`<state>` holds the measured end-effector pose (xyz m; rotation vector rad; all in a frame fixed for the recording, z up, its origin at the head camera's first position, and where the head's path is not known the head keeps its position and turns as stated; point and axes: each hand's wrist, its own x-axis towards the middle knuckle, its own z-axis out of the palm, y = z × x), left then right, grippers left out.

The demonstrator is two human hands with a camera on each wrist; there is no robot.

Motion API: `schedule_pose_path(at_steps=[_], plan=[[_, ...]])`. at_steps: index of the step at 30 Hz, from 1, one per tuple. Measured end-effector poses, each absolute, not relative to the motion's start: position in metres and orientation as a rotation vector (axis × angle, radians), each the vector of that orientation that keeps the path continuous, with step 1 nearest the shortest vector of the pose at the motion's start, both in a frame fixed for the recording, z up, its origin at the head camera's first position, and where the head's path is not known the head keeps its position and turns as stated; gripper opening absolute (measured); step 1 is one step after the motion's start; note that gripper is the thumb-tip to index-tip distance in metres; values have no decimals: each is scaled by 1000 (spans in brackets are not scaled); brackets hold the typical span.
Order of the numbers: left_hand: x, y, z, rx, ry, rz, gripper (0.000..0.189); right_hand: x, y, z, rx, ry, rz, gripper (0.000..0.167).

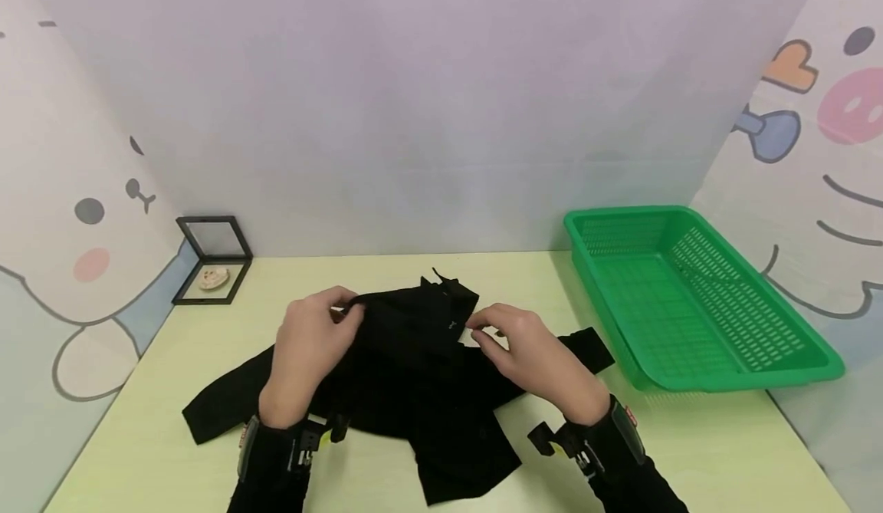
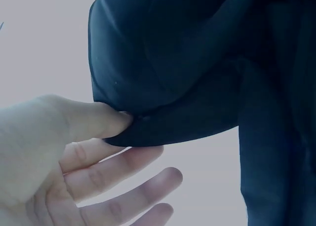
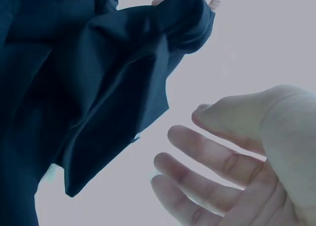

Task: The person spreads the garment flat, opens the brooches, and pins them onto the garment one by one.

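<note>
A rumpled black garment lies across the table in the head view, one sleeve-like part reaching left, another right, and a wider part toward the front. My left hand pinches its upper left edge and holds that part raised. In the left wrist view the thumb lies over the cloth, with the index finger behind it and the other fingers spread below. My right hand is beside the garment's right side, fingers relaxed. The right wrist view shows a gap between those fingers and the dark cloth.
A green plastic basket stands on the right of the table. At the back left is a small black-framed box, its lid raised, with a round pale item inside. Printed cloth walls enclose the table.
</note>
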<state>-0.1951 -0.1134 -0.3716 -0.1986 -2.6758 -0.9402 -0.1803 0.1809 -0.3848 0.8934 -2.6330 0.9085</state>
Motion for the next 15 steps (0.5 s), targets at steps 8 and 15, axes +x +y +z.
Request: schedule_pose_path(at_steps=[8, 15], plan=[[-195, -129, -364, -119, -2660, -975, 15, -187, 181, -402, 778, -3003, 879, 26], [-193, -128, -362, -177, -2708, -972, 16, -191, 176, -419, 609, -3353, 923, 37]])
